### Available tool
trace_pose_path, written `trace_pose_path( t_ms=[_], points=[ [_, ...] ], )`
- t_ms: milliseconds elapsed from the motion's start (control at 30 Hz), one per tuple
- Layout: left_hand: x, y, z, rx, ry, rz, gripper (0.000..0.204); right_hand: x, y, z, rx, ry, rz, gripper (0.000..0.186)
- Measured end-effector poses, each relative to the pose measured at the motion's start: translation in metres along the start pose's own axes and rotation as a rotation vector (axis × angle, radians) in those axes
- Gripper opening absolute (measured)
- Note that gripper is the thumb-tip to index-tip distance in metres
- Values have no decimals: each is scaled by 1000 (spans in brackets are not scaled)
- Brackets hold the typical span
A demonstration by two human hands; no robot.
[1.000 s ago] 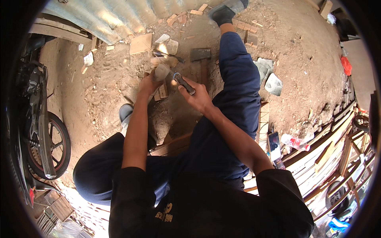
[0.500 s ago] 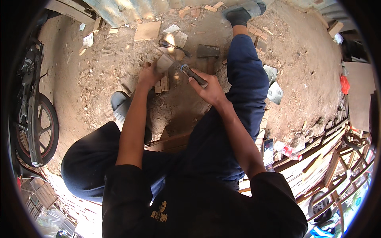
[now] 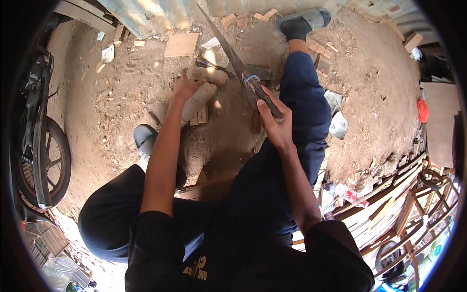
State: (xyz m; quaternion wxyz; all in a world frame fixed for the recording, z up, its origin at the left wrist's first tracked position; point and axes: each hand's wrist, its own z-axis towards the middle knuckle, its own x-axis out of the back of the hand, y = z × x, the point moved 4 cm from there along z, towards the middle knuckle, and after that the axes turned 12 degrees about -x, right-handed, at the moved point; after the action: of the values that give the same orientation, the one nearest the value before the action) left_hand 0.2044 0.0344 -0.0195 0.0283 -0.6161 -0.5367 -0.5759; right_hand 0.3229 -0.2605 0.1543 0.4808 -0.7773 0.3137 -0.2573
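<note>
My right hand (image 3: pixel 276 117) is closed round the dark handle of a handsaw (image 3: pixel 226 46). The saw's long tapering blade points away and to the left, raised over the ground, with blue wrapping near the handle. My left hand (image 3: pixel 186 88) grips the left end of a pale round piece of wood (image 3: pixel 210 75). A second pale round piece (image 3: pixel 198 103) lies slanted just below it, close to my left thumb. Small wood blocks (image 3: pixel 200 116) sit under and beside it. A dark wide metal tool head (image 3: pixel 259 73) lies beyond the saw, partly hidden by it.
A flat square board (image 3: pixel 181 45) and scattered wood scraps lie on the dirt near a corrugated metal wall (image 3: pixel 160 17). My feet are spread either side. A motorbike wheel (image 3: pixel 51 160) stands at left. At right are stacked wood strips (image 3: pixel 384 204) and a plastic bottle (image 3: pixel 352 195).
The saw has swung up and away from the wood, and my right hand has moved right and nearer to me. Two round wood pieces now show at my left hand.
</note>
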Motion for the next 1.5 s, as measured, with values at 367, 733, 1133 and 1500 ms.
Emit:
trace_pose_path(
  t_ms=[367, 733, 1133, 1500],
  points=[
    [11, 64, 87, -512, -397, 811, 104, 31, -2, 5, -203, 103, 126, 46],
    [-6, 69, 106, -769, -427, 978, 102, 40, 0, 6, -240, 134, 147, 47],
    [-18, 24, 136, -673, -599, 1112, 66, 38, -5, 6, -248, 91, 200, 47],
    [27, 109, 95, -631, -643, 763, 60, 47, -10, 0, -263, 89, 260, 47]
  ],
)
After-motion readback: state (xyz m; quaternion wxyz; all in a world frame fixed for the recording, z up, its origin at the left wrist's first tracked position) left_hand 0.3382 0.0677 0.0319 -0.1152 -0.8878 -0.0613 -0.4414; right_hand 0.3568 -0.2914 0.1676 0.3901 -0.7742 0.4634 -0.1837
